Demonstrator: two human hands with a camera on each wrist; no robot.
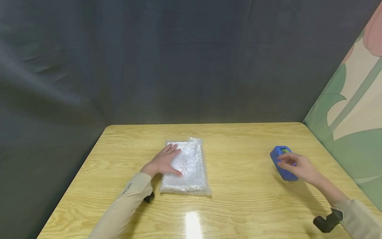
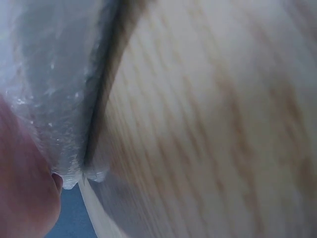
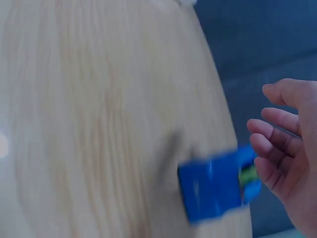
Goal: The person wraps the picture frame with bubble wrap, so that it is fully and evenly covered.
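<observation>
A flat, pale, rectangular item in bubble wrap (image 1: 191,166) lies left of the table's middle. On its left part rests my left hand (image 1: 164,162), fingers spread. The left wrist view shows the bubble wrap (image 2: 54,84) edge-on, with part of the left hand (image 2: 25,183) against it. At the right side of the table is a blue tape dispenser (image 1: 287,172) with a green-yellow roll in it. My right hand (image 1: 298,166) hovers over the dispenser, its fingers loosely bent around nothing. In the right wrist view those fingers overlap one end of the tape dispenser (image 3: 213,186).
The wooden table (image 1: 238,199) has rounded far corners. A dark curtain (image 1: 209,66) hangs behind it and along the left. A flower-patterned panel (image 1: 358,109) borders the right side.
</observation>
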